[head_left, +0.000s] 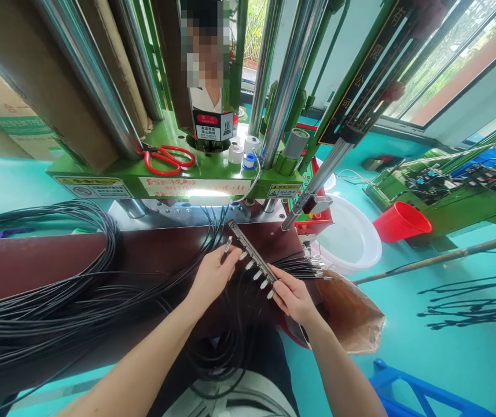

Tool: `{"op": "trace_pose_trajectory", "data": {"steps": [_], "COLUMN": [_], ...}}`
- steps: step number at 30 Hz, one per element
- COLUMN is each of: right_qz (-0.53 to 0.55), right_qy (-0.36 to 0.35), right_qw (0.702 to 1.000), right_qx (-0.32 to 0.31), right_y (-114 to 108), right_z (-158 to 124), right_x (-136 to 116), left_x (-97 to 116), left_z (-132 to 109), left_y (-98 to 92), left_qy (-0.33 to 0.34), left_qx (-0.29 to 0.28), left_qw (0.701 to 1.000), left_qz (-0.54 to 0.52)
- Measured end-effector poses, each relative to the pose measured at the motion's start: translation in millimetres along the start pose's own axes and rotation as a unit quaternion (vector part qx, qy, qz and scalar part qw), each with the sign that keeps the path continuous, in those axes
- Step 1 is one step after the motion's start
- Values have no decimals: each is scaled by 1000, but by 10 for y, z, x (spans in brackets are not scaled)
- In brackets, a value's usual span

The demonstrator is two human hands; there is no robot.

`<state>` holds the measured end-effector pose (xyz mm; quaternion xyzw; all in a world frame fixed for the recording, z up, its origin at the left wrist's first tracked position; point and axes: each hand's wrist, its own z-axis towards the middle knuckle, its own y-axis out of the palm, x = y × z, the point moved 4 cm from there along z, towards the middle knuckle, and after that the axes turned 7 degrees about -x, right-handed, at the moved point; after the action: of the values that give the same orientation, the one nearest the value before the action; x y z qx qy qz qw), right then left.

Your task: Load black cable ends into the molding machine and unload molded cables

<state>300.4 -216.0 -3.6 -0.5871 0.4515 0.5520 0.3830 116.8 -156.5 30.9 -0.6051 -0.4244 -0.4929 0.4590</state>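
A long dark metal bar (252, 250) with several silver connectors along its lower side lies slanted over the brown table. My right hand (291, 294) grips the bar's lower right end between thumb and fingers. Near the bar's upper left part, my left hand (213, 273) pinches a small silver cable connector (228, 243), its fingertips close to the bar. Black cables (165, 284) run from the left across the table and under my left hand. More connector-tipped cables (300, 267) lie just right of the bar.
Ahead stands a green press (135, 180) with red-handled scissors (172, 160) and tape rolls (249, 161) on its ledge. A person sits or stands behind it. To the right are a brown paper bag (352, 313), white basin (352, 231), red bucket (404, 222) and blue stool (421, 388).
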Motion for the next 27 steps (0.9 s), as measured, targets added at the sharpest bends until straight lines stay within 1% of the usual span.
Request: {"op": "trace_pose_trajectory", "data": {"steps": [3, 4, 5, 9, 14, 17, 19, 24, 27], "right_qz": [28, 34, 39, 43, 31, 22, 3, -114, -133], "right_qy": [0, -2, -3, 0, -2, 1, -2, -30, -33], "right_qw": [1000, 999, 999, 999, 999, 999, 1000, 992, 990], "right_qx": [8, 11, 14, 12, -13, -24, -28, -46, -44], "right_y": [-20, -27, -34, -46, -39, -29, -22, -6, 3], "right_z": [-4, -5, -5, -2, 1, 0, -7, -28, -23], "right_x": [-18, -24, -29, -36, -48, -42, -31, 3, 25], "left_x": [-36, -56, -76, -146, -165, -161, -167, -214, -224], "left_z": [4, 7, 12, 27, 43, 58, 65, 70, 70], "left_y": [-60, -67, -63, -6, 36, 50, 40, -4, 7], "left_qy": [9, 6, 1, -39, -86, -105, -110, -103, -102], "left_qx": [71, 76, 63, -32, -68, -79, -73, -49, -50], "left_qw": [995, 994, 994, 994, 979, 971, 971, 978, 980], "left_qz": [-66, -79, -85, -99, -169, -198, -198, -175, -165]}}
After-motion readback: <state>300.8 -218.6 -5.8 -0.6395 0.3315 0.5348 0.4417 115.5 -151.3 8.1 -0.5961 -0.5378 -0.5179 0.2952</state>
